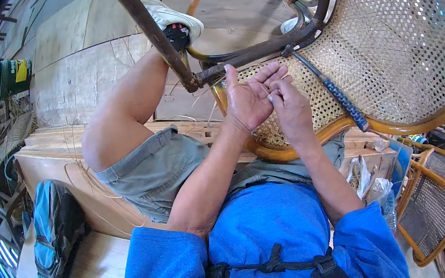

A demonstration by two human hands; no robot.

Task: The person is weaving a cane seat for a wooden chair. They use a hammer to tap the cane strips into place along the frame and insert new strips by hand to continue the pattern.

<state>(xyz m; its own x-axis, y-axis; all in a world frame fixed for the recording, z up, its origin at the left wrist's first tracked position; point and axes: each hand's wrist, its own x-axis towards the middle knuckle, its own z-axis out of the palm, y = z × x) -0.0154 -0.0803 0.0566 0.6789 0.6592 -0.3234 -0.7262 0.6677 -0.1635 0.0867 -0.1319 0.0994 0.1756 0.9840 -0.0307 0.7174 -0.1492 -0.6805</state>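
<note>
The left hand (251,101) lies open, palm up, over the woven cane chair (391,55) at the person's grey shorts (159,172); the right hand (292,108) is closed in a pinch there, any content indiscernible. A wrapped-handle hammer (335,93) rests on the chair.

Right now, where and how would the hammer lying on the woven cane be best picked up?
Probably by the wrapped grip of the hammer, the right hand coming from above: the grip slants back toward the person's right, the head points away, and the cane panel lies underneath.
</note>
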